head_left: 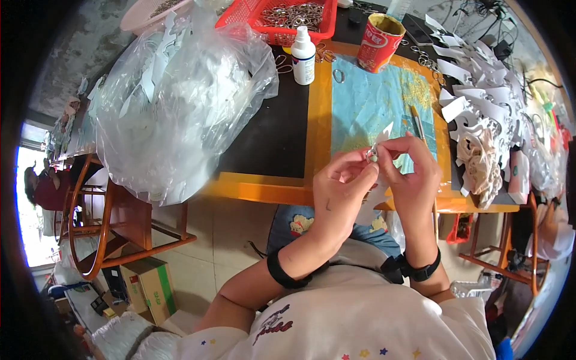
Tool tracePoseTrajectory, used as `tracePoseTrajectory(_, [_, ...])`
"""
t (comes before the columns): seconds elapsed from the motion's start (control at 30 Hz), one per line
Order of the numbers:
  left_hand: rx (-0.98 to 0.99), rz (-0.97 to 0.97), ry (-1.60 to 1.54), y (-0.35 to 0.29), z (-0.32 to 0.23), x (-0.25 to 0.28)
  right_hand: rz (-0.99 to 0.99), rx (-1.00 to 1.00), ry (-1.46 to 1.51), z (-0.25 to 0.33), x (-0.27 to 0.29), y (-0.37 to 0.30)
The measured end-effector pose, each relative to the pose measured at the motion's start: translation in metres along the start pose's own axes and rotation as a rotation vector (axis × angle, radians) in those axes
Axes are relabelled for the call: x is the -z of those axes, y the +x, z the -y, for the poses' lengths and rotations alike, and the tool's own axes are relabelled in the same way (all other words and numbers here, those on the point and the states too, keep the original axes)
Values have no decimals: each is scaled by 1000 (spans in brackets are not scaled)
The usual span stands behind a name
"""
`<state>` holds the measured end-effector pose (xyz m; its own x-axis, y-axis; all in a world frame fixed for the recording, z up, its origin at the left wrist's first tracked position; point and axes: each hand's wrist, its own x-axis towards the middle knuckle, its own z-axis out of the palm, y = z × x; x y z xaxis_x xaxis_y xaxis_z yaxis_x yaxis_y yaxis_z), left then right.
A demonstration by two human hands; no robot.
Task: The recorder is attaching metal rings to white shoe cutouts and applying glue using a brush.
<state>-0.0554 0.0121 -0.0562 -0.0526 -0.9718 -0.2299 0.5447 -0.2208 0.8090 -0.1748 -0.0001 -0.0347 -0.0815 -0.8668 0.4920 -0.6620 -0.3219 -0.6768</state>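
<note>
In front of my chest, above the table's near edge, both hands meet at a small silver metal ring (370, 156). A pointed white piece (385, 132) sticks up from it; whether the two are joined I cannot tell. My left hand (343, 189) is closed, pinching the ring between thumb and fingers. The thumb and forefinger of my right hand (417, 171) are pinched at the ring's right side, close to the base of the white piece. Beneath my hands lies a blue sheet (360, 102) edged with orange tape. A thin pen-like tool (417, 122) rests on it, beyond my right hand.
A big clear plastic bag (186, 114) of white pieces fills the left. Behind are a red basket (327, 30) of metal rings, a white bottle (303, 57) and a red can (380, 45). White tags (486, 99) and a crumpled beige cloth (478, 159) lie to the right.
</note>
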Motion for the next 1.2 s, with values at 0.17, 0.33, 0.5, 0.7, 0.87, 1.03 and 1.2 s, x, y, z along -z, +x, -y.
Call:
tracePoseTrajectory(0.17, [84, 50, 83, 7, -14, 3, 63, -110, 157, 6, 6, 1])
tracePoseTrajectory(0.33, [68, 147, 73, 10, -15, 8, 25, -73, 119, -1, 7, 1])
tracePoseTrajectory(0.5, [-221, 211, 434, 13, -17, 11, 137, 128, -198, 2, 28, 20])
tracePoseTrajectory(0.7, [-268, 211, 708, 12, -30, 9, 151, 255, -345, -5, 25, 18])
tracePoseTrajectory(0.87, [-208, 231, 510, 15, -22, 12, 112, 26, -128, -6, 22, 11])
tracePoseTrajectory(1.03, [-27, 221, 305, 15, -21, 12, 89, -16, -76, -5, 19, 6])
tracePoseTrajectory(1.2, [105, 290, 314, 20, -33, 12, 172, 46, -110, -2, 27, 11])
